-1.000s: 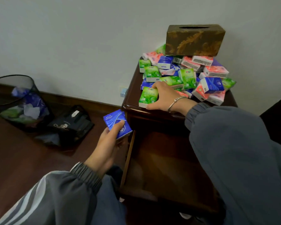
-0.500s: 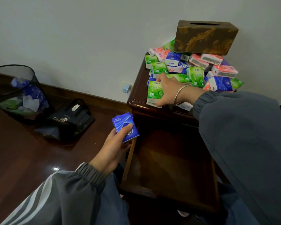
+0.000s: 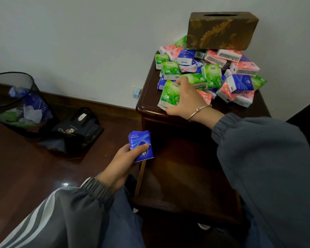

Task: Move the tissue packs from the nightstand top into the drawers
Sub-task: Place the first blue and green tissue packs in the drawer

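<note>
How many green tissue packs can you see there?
7 green packs: one gripped by the right hand at the nightstand's front edge, four in the pile behind it, one beside the brown box, one at the pile's right end. Others may be buried.

1. Two hands: left hand [image 3: 122, 161], right hand [image 3: 183, 101].
2. One blue tissue pack [image 3: 141, 147] in the left hand's grip.
3. One green tissue pack [image 3: 169, 94] gripped by the right hand.
4. Beyond the right hand, one pile of packs [image 3: 238, 83], too overlapped to count, under one tissue box [image 3: 222, 31].
5. Left of the left hand: one wastebasket [image 3: 35, 92], one black bag [image 3: 75, 129].
</note>
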Demonstrator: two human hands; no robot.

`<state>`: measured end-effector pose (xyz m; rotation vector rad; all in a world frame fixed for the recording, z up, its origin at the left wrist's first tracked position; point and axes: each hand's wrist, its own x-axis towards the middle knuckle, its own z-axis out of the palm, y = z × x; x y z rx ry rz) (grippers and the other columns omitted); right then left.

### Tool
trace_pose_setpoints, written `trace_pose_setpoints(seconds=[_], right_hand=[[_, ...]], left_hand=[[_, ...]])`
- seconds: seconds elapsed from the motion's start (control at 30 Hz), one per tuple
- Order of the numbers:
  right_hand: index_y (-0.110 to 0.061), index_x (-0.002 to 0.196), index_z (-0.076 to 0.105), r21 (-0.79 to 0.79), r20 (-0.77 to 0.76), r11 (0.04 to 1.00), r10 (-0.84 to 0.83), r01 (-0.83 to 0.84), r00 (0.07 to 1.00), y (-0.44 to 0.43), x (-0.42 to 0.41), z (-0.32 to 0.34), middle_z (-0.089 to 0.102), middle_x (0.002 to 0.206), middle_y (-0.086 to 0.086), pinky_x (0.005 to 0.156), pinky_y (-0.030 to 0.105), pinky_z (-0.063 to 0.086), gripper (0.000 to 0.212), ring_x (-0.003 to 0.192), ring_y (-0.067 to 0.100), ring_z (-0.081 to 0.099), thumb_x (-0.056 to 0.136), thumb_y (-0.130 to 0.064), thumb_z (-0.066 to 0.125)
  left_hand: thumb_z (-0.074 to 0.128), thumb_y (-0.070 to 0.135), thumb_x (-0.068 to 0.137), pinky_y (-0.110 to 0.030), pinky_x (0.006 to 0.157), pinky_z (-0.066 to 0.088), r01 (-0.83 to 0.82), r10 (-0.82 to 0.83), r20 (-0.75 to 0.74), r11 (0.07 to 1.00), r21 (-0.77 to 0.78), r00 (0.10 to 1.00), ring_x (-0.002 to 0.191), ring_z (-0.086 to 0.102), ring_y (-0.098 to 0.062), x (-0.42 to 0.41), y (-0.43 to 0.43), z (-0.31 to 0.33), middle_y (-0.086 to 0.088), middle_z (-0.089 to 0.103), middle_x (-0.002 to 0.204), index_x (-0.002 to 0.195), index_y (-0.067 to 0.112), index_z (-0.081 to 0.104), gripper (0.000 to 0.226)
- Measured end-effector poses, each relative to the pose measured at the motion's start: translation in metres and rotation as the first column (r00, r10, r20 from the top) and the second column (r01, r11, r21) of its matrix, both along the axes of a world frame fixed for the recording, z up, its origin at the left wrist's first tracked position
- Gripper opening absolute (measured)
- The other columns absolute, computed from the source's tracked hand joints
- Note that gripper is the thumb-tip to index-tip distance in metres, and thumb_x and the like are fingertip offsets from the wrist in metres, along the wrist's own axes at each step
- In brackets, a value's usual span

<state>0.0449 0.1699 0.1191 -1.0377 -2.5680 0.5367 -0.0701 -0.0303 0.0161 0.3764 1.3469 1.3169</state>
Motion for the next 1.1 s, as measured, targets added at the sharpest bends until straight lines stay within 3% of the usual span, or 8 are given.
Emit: trace_pose_setpoints(seconds=[0.17, 0.33, 0.47, 0.57, 0.67, 0.8, 0.93, 1.1], right_hand=[[-0.030, 0.109, 0.026, -0.178, -0.075, 0.983, -0.054, 0.039, 0.996, -0.042, 0.084, -0.018, 0.046, 0.091, -0.013, 0.056, 0.007, 0.035, 0.075, 0.073, -0.006, 0.049, 0.059, -0.040, 0.081], [-0.037, 0.106, 0.024, -0.368, 0.175, 0.916, -0.104, 0.163, 0.979, -0.074, 0.165, -0.090, 0.050, 0.089, -0.013, 0.051, 0.011, 0.036, 0.078, 0.069, 0.001, 0.054, 0.055, -0.046, 0.081], [-0.028, 0.109, 0.026, -0.420, 0.306, 0.877, -0.106, 0.234, 0.946, -0.084, 0.195, -0.151, 0.049, 0.096, -0.003, 0.051, 0.016, 0.033, 0.074, 0.072, 0.007, 0.052, 0.059, -0.036, 0.080], [-0.022, 0.115, 0.029, -0.447, 0.293, 0.851, -0.152, 0.276, 0.944, -0.083, 0.202, -0.176, 0.048, 0.100, 0.000, 0.051, 0.016, 0.032, 0.077, 0.075, 0.012, 0.051, 0.059, -0.036, 0.079], [-0.023, 0.116, 0.027, -0.454, 0.268, 0.847, -0.167, 0.277, 0.949, -0.078, 0.203, -0.186, 0.047, 0.101, 0.000, 0.052, 0.016, 0.033, 0.079, 0.077, 0.012, 0.051, 0.059, -0.040, 0.079], [-0.026, 0.115, 0.024, -0.484, 0.266, 0.825, -0.180, 0.293, 0.947, -0.070, 0.202, -0.192, 0.047, 0.099, -0.002, 0.051, 0.019, 0.035, 0.079, 0.074, 0.009, 0.051, 0.060, -0.038, 0.079], [-0.025, 0.116, 0.024, -0.454, 0.285, 0.841, -0.175, 0.294, 0.942, -0.064, 0.201, -0.196, 0.046, 0.099, -0.002, 0.052, 0.020, 0.036, 0.080, 0.075, 0.011, 0.052, 0.059, -0.039, 0.079], [-0.021, 0.118, 0.027, -0.384, 0.331, 0.891, -0.112, 0.243, 0.937, -0.063, 0.204, -0.202, 0.045, 0.100, -0.002, 0.053, 0.018, 0.033, 0.080, 0.078, 0.012, 0.050, 0.060, -0.036, 0.080]], left_hand=[[0.076, 0.027, 0.078, -0.030, 0.075, 0.057, 0.203, -0.251, -0.171, 0.946, -0.253, 0.953, 0.085, 0.071, -0.016, 0.016, -0.002, -0.031, -0.003, 0.072, 0.103, 0.122, 0.016, 0.052, 0.052], [0.070, 0.023, 0.084, -0.024, 0.075, 0.053, 0.444, -0.559, -0.240, 0.802, -0.399, 0.794, 0.097, 0.063, -0.015, 0.045, 0.022, -0.078, -0.003, 0.056, 0.120, 0.148, 0.025, 0.014, 0.085], [0.067, 0.017, 0.087, -0.029, 0.085, 0.049, 0.464, -0.632, -0.299, 0.748, -0.474, 0.715, 0.106, 0.057, -0.020, 0.064, 0.041, -0.108, -0.008, 0.053, 0.123, 0.150, 0.012, 0.007, 0.087], [0.067, 0.017, 0.087, -0.035, 0.096, 0.045, 0.456, -0.660, -0.273, 0.707, -0.541, 0.700, 0.119, 0.051, -0.026, 0.072, 0.039, -0.129, -0.015, 0.045, 0.138, 0.150, 0.012, 0.006, 0.088], [0.068, 0.020, 0.086, -0.034, 0.094, 0.045, 0.472, -0.698, -0.279, 0.673, -0.569, 0.660, 0.113, 0.050, -0.021, 0.067, 0.038, -0.138, -0.014, 0.042, 0.140, 0.151, 0.014, 0.011, 0.087], [0.066, 0.036, 0.087, -0.043, 0.111, 0.034, 0.414, -0.818, -0.453, 0.571, -0.709, 0.354, 0.137, 0.032, -0.034, 0.063, 0.042, -0.137, -0.016, 0.014, 0.155, 0.152, 0.016, 0.011, 0.088], [0.063, 0.029, 0.089, -0.049, 0.116, 0.024, 0.456, -0.755, -0.655, 0.574, -0.680, -0.029, 0.145, 0.012, -0.033, 0.066, 0.044, -0.135, -0.008, 0.000, 0.160, 0.153, 0.025, 0.010, 0.083], [0.052, 0.026, 0.091, -0.052, 0.115, 0.021, 0.503, -0.748, -0.560, 0.352, -0.789, -0.357, 0.138, 0.029, -0.027, 0.065, 0.055, -0.126, -0.003, 0.031, 0.151, 0.148, 0.028, 0.024, 0.063]])
